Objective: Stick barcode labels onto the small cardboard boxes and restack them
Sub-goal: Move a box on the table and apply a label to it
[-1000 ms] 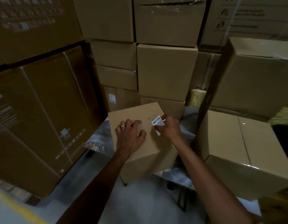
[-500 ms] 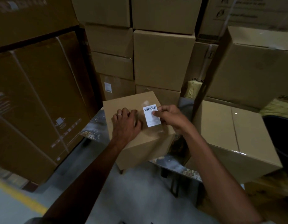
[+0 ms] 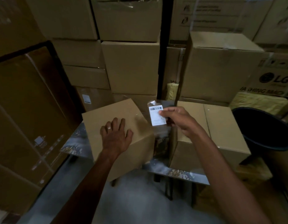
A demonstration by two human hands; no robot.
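Observation:
A small cardboard box (image 3: 107, 117) sits tilted on a shiny metal table (image 3: 157, 168). My left hand (image 3: 115, 136) lies flat on its top, fingers spread. My right hand (image 3: 177, 120) pinches a white barcode label (image 3: 156, 117) with a clear film edge, held in the air just right of the box, over the gap. A second cardboard box (image 3: 219, 126) stands on the table to the right, with a larger box (image 3: 221, 68) behind it.
Stacked cartons (image 3: 130, 67) wall the back. A tall wrapped carton (image 3: 26, 110) stands on the left. A labelled box (image 3: 91, 97) sits low behind the table. A dark round bin (image 3: 266, 130) is at the right. Grey floor (image 3: 132, 201) lies below.
My right hand has lifted the label off the box top and carried it right, clear of the box. My left hand has spread flat on the box.

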